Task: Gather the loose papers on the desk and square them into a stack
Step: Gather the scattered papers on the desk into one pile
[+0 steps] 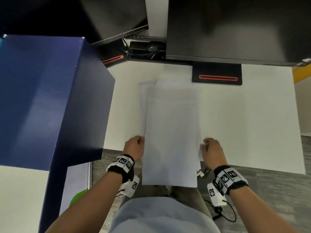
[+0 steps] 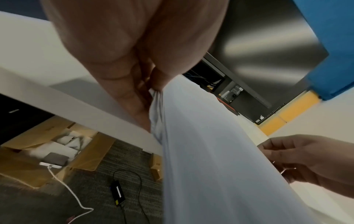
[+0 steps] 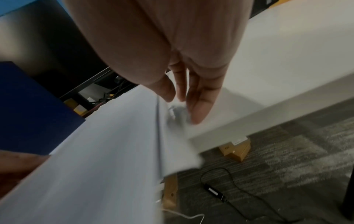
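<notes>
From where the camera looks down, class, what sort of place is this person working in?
Most likely an office workstation. Two dark monitors stand at the back of a white desk, a blue partition closes off one side, and loose papers are held between the left hand and right hand.

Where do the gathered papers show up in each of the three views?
Head: the papers lie centre, overhanging the desk's near edge between both hands.
Left wrist: papers run from centre to bottom right.
Right wrist: papers fill the lower left.
Shared landmark: the white desk.
</notes>
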